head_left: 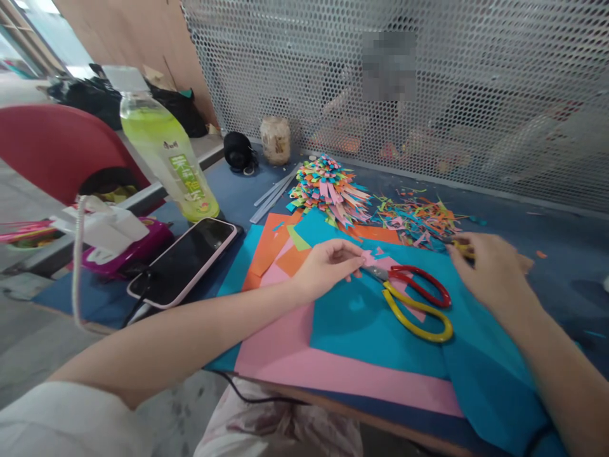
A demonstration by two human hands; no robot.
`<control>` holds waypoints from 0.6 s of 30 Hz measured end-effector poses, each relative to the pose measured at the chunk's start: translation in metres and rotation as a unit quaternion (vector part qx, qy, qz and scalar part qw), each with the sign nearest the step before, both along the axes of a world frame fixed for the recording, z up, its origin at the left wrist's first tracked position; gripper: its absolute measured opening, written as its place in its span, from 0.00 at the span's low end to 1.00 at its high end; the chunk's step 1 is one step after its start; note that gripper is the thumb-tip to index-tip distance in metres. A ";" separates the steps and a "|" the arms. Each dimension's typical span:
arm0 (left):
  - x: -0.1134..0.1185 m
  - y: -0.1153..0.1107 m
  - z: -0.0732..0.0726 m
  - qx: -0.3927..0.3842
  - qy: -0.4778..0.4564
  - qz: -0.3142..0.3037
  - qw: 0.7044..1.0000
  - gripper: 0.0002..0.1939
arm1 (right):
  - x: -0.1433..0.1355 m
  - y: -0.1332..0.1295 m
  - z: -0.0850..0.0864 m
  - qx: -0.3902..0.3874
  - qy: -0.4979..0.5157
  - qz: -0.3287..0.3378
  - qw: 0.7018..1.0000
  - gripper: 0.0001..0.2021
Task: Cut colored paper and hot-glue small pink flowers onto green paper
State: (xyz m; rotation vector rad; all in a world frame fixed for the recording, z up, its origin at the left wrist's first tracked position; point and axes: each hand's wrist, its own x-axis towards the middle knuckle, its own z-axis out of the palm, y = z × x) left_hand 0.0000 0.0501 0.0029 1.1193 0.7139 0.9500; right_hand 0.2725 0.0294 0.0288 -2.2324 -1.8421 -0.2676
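Scissors with one red and one yellow handle [417, 303] lie on blue paper [352, 330]. My left hand [328, 266] is closed in a pinch at a small pink piece of paper [371, 257], close to the scissor tips. On the right, my right hand [485, 266] curls around a small tool with yellowish handles [464, 249], its dark tip pointing left towards paper scraps. Beneath the blue paper lies a pink sheet [280, 349]. Behind my hands stands a pile of fringed multicoloured paper strips [328, 187].
Thin paper scraps [421, 219] lie at the back right, before a perforated metal screen [295, 57]. At left are a drink bottle [166, 152], a phone [188, 260] and a purple box with tissues [128, 244]. A jar [276, 139] and clear sticks [275, 198] are farther back.
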 end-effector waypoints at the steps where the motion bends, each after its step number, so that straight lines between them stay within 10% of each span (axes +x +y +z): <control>1: 0.000 0.000 0.000 0.001 0.003 -0.010 1.000 0.10 | -0.010 -0.003 0.002 -0.017 0.028 0.062 0.998 0.16; 6: 0.001 -0.003 0.000 0.019 0.020 -0.058 0.998 0.12 | -0.050 -0.028 0.003 -0.046 0.221 0.261 0.938 0.16; 18: 0.001 -0.002 -0.006 0.035 0.022 -0.090 0.995 0.11 | -0.059 -0.041 0.003 -0.065 0.404 0.197 0.891 0.15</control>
